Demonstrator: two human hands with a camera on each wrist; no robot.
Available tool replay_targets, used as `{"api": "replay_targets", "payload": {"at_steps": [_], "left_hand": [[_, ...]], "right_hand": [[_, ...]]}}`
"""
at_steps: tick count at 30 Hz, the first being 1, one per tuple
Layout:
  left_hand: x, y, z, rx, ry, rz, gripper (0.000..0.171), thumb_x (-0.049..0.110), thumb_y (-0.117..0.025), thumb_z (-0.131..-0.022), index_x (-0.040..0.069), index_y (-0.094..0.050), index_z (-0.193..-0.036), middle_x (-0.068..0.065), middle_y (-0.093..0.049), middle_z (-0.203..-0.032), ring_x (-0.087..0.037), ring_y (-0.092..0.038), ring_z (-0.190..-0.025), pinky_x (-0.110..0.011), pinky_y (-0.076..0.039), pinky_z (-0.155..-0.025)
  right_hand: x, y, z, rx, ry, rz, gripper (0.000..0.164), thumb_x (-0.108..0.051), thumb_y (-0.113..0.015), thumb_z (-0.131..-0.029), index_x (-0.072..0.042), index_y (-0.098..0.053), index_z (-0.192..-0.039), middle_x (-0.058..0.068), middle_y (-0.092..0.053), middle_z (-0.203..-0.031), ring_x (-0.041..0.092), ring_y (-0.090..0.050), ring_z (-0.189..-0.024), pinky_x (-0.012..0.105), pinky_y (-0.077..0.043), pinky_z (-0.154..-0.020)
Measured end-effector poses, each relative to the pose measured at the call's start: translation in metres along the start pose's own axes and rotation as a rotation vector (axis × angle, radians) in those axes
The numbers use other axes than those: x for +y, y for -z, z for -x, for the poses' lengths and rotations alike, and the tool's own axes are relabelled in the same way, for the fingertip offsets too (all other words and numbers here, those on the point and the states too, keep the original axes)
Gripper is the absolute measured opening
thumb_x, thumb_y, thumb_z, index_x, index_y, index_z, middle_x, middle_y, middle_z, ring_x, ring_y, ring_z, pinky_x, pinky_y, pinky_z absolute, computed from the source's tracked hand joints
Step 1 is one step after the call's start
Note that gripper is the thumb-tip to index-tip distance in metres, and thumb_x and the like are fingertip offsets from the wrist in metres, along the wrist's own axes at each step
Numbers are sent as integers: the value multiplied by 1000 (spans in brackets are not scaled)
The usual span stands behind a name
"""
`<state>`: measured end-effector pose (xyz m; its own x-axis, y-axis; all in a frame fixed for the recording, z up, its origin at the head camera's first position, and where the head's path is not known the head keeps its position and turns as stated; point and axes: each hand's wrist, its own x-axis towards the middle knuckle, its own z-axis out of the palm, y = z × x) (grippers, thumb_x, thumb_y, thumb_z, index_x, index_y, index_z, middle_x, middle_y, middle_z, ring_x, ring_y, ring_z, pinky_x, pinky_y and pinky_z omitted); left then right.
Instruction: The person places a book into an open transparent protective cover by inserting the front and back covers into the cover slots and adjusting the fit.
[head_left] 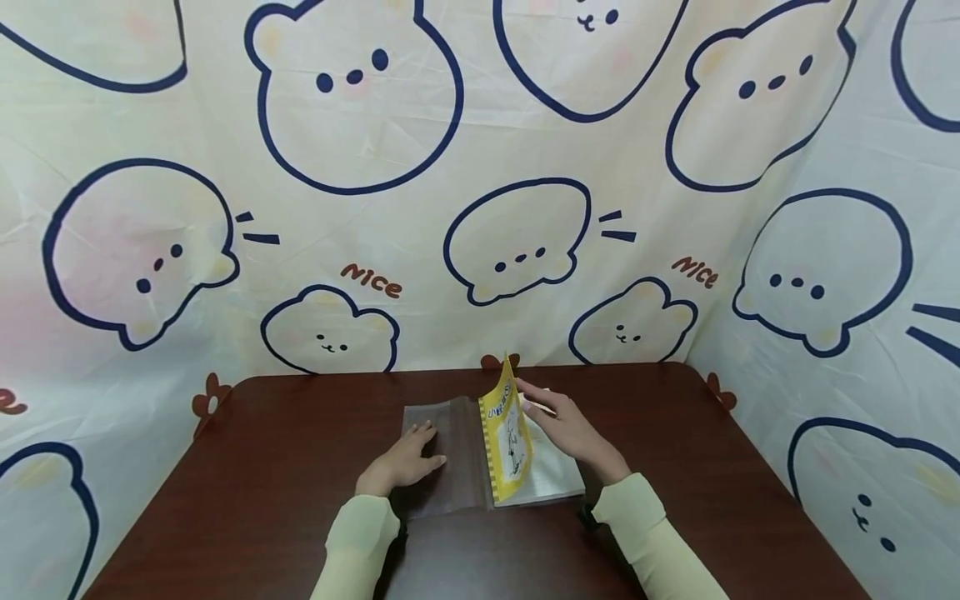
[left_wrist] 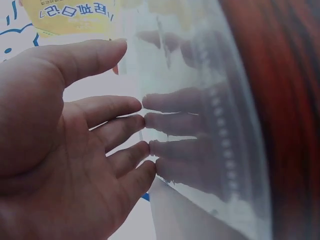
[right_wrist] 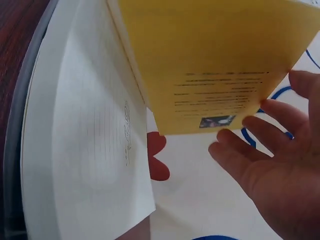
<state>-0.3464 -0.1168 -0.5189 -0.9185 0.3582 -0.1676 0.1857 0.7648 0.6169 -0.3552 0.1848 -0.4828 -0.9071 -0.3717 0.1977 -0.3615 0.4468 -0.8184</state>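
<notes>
A book with a yellow cover (head_left: 510,433) lies on the table, its front cover standing nearly upright from the spine. White pages (head_left: 553,462) show to the right of it. Spread flat on the left is a clear plastic book cover (head_left: 442,479). My left hand (head_left: 405,458) rests on this plastic with fingers extended; in the left wrist view the fingertips (left_wrist: 135,105) meet its glossy surface. On the other side, my right hand (head_left: 566,425) is at the yellow cover's outer edge, its fingers loosely spread against the inner face (right_wrist: 215,50), which carries lines of print and a small picture.
The dark wooden table (head_left: 300,467) extends around the book on all sides. A pale cloth (head_left: 420,233) printed with cartoon bear outlines hangs behind it and along the right side.
</notes>
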Motion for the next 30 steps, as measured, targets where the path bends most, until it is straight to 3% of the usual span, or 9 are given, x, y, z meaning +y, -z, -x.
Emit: {"api": "replay_targets", "payload": {"at_steps": [5, 10, 14, 19, 25, 30], "left_hand": [[2, 0, 2, 5, -2, -12, 61, 26, -62, -93, 0, -40, -145, -17, -27, -157, -41, -17, -145, -61, -25, -111], [5, 1, 2, 7, -4, -36, 62, 25, -62, -93, -1, -40, -145, -19, -26, -157, -42, -16, -145, -61, -24, -111], [6, 0, 1, 3, -10, -44, 62, 24, -62, -93, -1, -39, -145, -20, -26, -157, -42, -16, -145, -62, -24, -111], [7, 1, 1, 7, -12, -41, 62, 23, -62, -94, -2, -39, -145, -21, -26, -156, -43, -15, -145, -61, -24, -111], [6, -1, 2, 14, -4, -54, 63, 24, -62, -94, -2, -38, -145, -21, -25, -156, -43, -16, -145, -61, -24, -111], [6, -2, 0, 24, -1, -58, 64, 25, -63, -93, -3, -38, -145, -21, -27, -156, -43, -17, -145, -61, -24, -111]], "right_hand": [[-8, -5, -2, 9, 83, 111, 55, -42, -53, -97, -31, -36, -148, -6, -32, -156, 21, -29, -145, 53, -32, -111], [-18, -7, -10, -13, 138, 157, 56, -38, -54, -98, -25, -36, -149, -5, -30, -157, 18, -29, -144, 53, -32, -111], [-25, -10, -14, -61, 105, 154, 56, -35, -53, -98, -24, -35, -150, -11, -30, -156, 16, -30, -144, 50, -33, -111], [-28, -17, -16, -136, 38, 181, 60, -48, -49, -98, -30, -29, -151, -10, -28, -157, 17, -27, -145, 49, -34, -111], [-35, -28, -22, -218, 82, 208, 62, -44, -47, -99, -22, -26, -153, 0, -22, -160, 23, -22, -147, 51, -36, -109], [-39, -38, -26, -249, 87, 250, 60, -39, -48, -100, -22, -25, -153, 0, -20, -161, 22, -20, -148, 47, -33, -112]]}}
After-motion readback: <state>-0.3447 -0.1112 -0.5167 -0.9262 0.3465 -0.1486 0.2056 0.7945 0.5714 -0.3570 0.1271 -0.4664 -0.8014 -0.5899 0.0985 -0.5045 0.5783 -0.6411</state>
